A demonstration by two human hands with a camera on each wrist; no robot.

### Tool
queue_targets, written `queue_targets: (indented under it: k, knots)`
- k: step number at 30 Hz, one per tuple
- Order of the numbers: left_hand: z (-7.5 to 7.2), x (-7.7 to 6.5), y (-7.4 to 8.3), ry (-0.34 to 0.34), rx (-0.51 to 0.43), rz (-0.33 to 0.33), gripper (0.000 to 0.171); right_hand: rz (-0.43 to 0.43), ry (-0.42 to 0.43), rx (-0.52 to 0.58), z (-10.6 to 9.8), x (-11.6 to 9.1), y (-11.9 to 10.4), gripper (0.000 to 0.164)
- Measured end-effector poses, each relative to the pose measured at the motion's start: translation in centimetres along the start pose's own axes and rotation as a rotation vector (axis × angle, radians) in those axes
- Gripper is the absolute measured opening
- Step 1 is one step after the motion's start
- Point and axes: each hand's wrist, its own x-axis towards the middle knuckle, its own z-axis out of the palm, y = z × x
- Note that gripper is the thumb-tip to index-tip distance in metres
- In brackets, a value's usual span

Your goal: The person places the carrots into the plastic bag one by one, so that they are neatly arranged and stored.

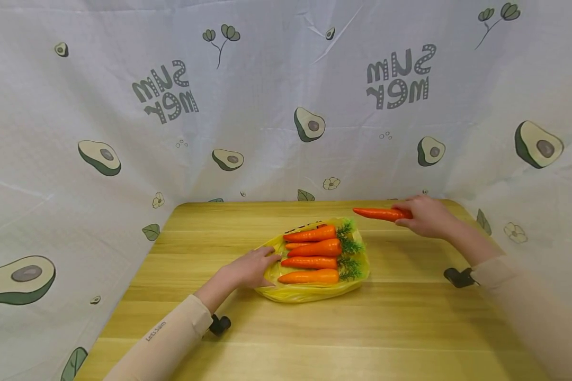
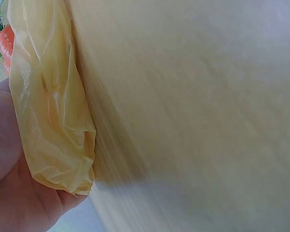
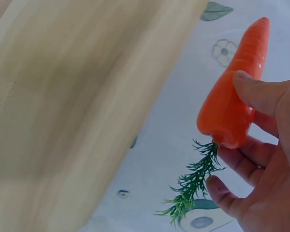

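My right hand point(image 1: 426, 216) holds an orange carrot point(image 3: 232, 92) in the air above the right back of the table. The thumb lies along one side and fingers are behind it. Its pointed tip faces left in the head view, and green fronds point(image 3: 195, 181) hang from its thick end in the right wrist view. A yellow plastic bag point(image 1: 310, 292) lies opened out mid-table with several carrots point(image 1: 310, 263) inside, tips to the left and leafy tops right. My left hand point(image 1: 252, 266) grips the bag's left rim, fingers over the edge; the bag hides part of this hand in the left wrist view.
The wooden table point(image 1: 286, 338) has a pale avocado-print curtain point(image 1: 267, 106) behind it and along both sides. Black wrist mounts point(image 1: 459, 277) stick out below each sleeve. The carrot in my right hand is near the table's back right corner.
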Motion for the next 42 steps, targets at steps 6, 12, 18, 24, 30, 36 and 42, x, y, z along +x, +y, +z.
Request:
queue_targets:
  k: [6,12,18,24,30,36,42]
  knots:
    - [0.1,0.0,0.0,-0.008,-0.001,-0.003,0.077,-0.039,0.029,-0.024,-1.0,-0.3,-1.2,0.047]
    - [0.3,0.1,-0.2,-0.008,0.004,-0.005,0.077,-0.065,0.047,-0.022,-2.2,-0.7,-3.1,0.045]
    - [0.3,0.2,-0.3,-0.002,0.011,-0.002,0.077,-0.086,0.053,-0.041,-2.9,-0.9,-4.6,0.045]
    - [0.3,0.2,-0.3,0.001,0.002,0.001,0.077,-0.125,0.066,-0.042,-3.3,-0.9,-5.9,0.041]
    - [0.1,0.1,-0.2,-0.004,-0.003,0.002,0.077,-0.157,0.054,-0.048,-3.5,-1.0,-7.0,0.042]
    - [-0.2,0.0,0.0,-0.005,-0.017,0.003,0.077,-0.207,0.063,-0.044,-3.5,-1.1,-8.3,0.041]
    - [-0.2,0.0,0.0,-0.010,-0.015,-0.002,0.077,-0.259,0.077,-0.045,-3.0,-1.4,-9.6,0.037]
